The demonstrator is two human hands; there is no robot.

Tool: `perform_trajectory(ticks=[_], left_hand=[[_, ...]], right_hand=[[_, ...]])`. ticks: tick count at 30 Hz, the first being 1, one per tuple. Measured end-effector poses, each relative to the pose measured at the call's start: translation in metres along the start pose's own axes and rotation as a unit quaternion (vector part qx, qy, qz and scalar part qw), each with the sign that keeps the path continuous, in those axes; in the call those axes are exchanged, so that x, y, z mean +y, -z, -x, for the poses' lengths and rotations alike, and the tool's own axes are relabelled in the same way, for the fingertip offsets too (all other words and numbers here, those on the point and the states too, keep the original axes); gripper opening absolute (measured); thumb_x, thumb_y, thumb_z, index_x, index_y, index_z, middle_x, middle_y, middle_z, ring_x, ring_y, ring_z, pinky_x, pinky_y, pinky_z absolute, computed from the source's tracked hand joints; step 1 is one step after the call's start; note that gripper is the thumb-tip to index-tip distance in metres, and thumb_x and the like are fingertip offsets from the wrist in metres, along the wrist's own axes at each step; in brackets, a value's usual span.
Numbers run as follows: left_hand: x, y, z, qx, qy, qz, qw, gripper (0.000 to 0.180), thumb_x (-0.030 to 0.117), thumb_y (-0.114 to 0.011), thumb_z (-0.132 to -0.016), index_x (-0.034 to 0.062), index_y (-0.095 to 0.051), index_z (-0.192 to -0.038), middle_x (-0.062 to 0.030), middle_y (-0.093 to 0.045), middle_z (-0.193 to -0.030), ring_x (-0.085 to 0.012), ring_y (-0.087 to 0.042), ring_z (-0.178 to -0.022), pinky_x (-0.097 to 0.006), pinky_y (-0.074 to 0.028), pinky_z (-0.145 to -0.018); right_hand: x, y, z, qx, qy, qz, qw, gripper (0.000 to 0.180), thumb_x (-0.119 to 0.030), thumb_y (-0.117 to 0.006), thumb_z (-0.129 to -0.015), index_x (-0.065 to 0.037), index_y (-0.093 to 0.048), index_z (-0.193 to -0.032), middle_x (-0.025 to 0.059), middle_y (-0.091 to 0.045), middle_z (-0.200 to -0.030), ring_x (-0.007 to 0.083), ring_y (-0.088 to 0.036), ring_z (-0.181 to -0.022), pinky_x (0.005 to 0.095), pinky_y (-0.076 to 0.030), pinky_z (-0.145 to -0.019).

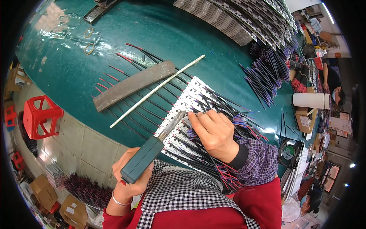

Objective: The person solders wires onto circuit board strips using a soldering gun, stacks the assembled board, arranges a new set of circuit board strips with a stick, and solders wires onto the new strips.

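My left hand (127, 173) grips the dark green handle of a soldering iron (146, 152); its metal shaft reaches up to a row of white LED strips (190, 97) lying side by side on the green table (152, 30). My right hand (213, 131) rests on the strips right beside the iron's tip, fingers pressed down on thin black wires (225, 105) with red and purple ends. Many such wires fan out over the strips toward the lower right.
A flat grey metal bar (133, 84) and a thin white rod (156, 91) lie over more black wires with red tips to the left. Stacked strips (248, 19) and a wire bundle (268, 76) sit at the back right. A red stool (40, 116) stands left, below the table.
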State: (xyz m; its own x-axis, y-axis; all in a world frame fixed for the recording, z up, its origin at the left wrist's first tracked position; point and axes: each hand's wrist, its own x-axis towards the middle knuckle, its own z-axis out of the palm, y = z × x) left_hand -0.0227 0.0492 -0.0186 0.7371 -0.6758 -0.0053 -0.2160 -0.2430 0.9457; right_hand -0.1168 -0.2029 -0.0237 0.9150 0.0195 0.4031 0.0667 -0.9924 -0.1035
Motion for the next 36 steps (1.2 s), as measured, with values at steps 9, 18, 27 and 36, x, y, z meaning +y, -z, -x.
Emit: perform_trajectory(ticks=[9, 18, 27, 36], left_hand=[[0.004, 0.002, -0.003, -0.012, -0.039, -0.044, 0.998, 0.021, -0.007, -0.074, -0.072, -0.0062, -0.069, -0.092, -0.0143, -0.067, -0.087, -0.0235, -0.066, -0.071, -0.03, -0.052, -0.065], [-0.002, 0.004, 0.003, -0.009, 0.009, -0.003, 1.0, 0.022, -0.006, -0.074, -0.072, -0.0055, -0.069, -0.093, -0.0135, -0.066, -0.086, -0.0217, -0.065, -0.07, -0.03, -0.051, -0.064], [-0.014, 0.005, 0.021, 0.034, 0.012, 0.014, 0.999, 0.025, -0.006, -0.074, -0.072, -0.0071, -0.07, -0.097, -0.016, -0.07, -0.091, -0.027, -0.069, -0.076, -0.032, -0.055, -0.068], [0.002, 0.005, 0.006, 0.004, 0.004, -0.006, 1.0, 0.027, 0.002, -0.076, -0.077, -0.0061, -0.069, -0.102, -0.013, -0.068, -0.091, -0.0211, -0.066, -0.078, -0.03, -0.052, -0.073]], right_hand=[[-0.004, -0.002, -0.002, 0.001, 0.022, 0.009, 1.0, 0.025, -0.005, -0.067, -0.073, 0.009, -0.071, -0.093, 0.0051, -0.058, -0.079, 0.0168, -0.057, -0.073, 0.0295, -0.038, -0.054], [-0.003, -0.002, -0.003, -0.009, 0.021, -0.014, 1.0, 0.025, -0.004, -0.067, -0.072, 0.01, -0.07, -0.093, 0.0069, -0.059, -0.082, 0.0176, -0.058, -0.074, 0.03, -0.039, -0.055], [-0.002, 0.001, 0.0, -0.024, -0.016, -0.061, 0.998, 0.041, -0.003, -0.063, -0.067, 0.009, -0.068, -0.106, 0.0103, -0.06, -0.085, 0.0233, -0.058, -0.071, 0.0333, -0.046, -0.057], [-0.005, 0.001, -0.001, -0.021, 0.001, -0.054, 0.998, 0.04, -0.005, -0.064, -0.069, 0.008, -0.068, -0.106, 0.0089, -0.059, -0.083, 0.022, -0.058, -0.07, 0.0326, -0.045, -0.056]])
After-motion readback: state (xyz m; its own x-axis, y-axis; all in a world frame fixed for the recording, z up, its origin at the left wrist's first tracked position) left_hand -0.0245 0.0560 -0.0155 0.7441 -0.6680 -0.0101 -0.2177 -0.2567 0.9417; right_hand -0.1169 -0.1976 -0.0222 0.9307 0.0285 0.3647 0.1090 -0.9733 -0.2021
